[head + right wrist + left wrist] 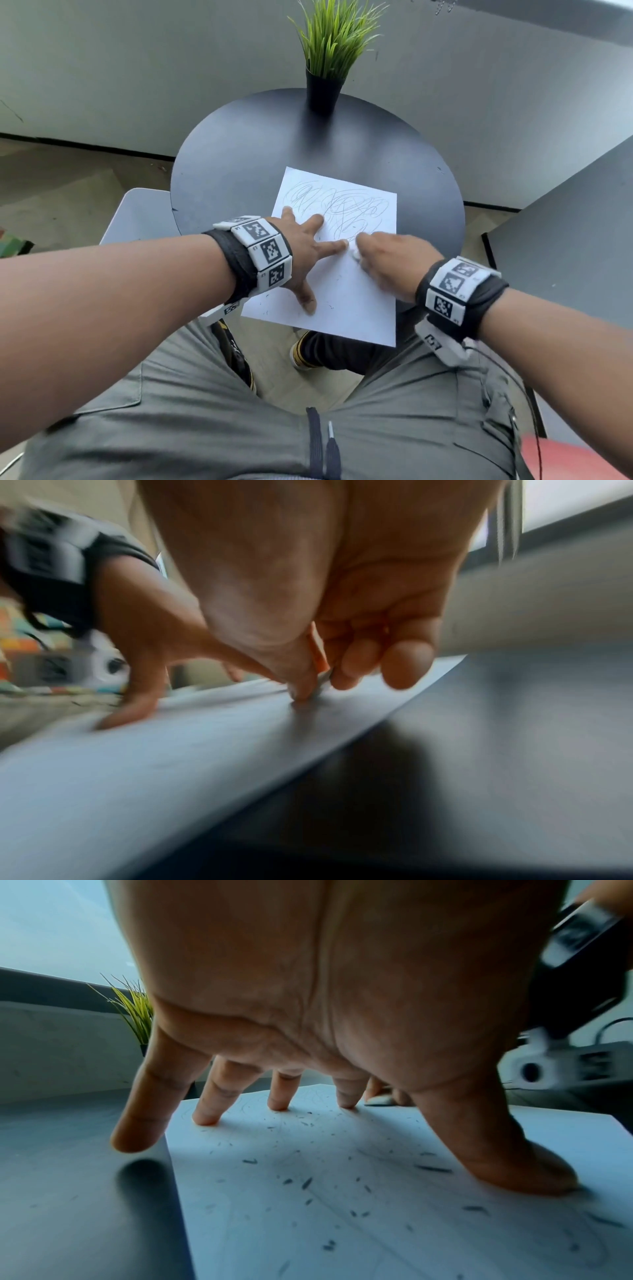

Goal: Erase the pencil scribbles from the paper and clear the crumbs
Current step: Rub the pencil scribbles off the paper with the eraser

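While the splayed left hand [301, 253] pins the paper [356, 308], the right hand [387, 257] pinches an eraser [356, 254], mid-erasing; remaining scribbles [342, 205] demand farther strokes.

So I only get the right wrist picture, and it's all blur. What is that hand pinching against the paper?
Observer: The left wrist view shows a small white eraser under the right hand, pressed on the paper.
Operator: Are any scribbles left?
Observer: Yes. The head view shows pencil scribbles across the far half of the sheet, while the near half looks almost clean.
Operator: And crumbs?
Observer: Dark crumbs lie scattered on the paper beneath the left hand, which holds the sheet down with spread fingertips.
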Tool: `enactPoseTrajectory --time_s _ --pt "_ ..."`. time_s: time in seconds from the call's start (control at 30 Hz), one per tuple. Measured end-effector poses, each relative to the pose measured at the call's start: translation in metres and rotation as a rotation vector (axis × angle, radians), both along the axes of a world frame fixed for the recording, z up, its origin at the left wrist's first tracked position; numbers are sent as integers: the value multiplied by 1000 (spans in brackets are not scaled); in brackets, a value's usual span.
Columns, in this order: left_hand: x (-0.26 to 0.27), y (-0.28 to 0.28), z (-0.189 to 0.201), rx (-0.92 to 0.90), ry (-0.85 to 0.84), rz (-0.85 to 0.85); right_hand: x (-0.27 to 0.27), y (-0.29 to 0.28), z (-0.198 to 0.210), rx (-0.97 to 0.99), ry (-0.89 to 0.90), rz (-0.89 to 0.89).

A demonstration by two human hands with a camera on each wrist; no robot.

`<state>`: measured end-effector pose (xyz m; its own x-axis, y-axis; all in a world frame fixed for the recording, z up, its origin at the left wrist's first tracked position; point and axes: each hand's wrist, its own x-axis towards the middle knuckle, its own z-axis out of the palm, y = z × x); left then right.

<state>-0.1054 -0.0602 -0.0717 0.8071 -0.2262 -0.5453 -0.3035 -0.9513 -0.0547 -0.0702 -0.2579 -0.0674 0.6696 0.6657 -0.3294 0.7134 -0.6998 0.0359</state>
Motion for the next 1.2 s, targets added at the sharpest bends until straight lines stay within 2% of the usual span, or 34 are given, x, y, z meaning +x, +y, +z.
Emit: enactPoseTrajectory --time_s 0.07,0.17,0.2,0.33,0.4,0.57,0.73,0.83,1.07,1.1,1.2 --pt "0 0 -1 -2 0 -6 -4 1 2 -18 -16 -11" --pt "0 1 -3 2 -10 -20 -42 14 0 -42 111 233" --pt "1 1 -3 9 -9 -21 -45 13 3 -56 136 233" --pt "0 0 -1 10 14 -3 7 -5 3 -13 40 -111" --pt "-2 2 -1 9 5 -8 22 -14 3 16 64 -246" --pt "-7 5 -2 15 -44 -51 15 -10 6 259 271 -451" --pt "-9 2 -8 -47 -69 -18 13 -9 -2 333 232 -505" --pt "-12 2 -8 -28 -76 -19 11 -8 -7 361 272 -556" --pt "-9 -9 1 6 -49 -12 3 -3 -6 377 226 -555" --pt "-8 -10 2 17 -45 -16 -3 -1 -6 363 229 -502" --pt "-7 -13 4 36 -40 -30 -32 8 -4 273 274 -199"
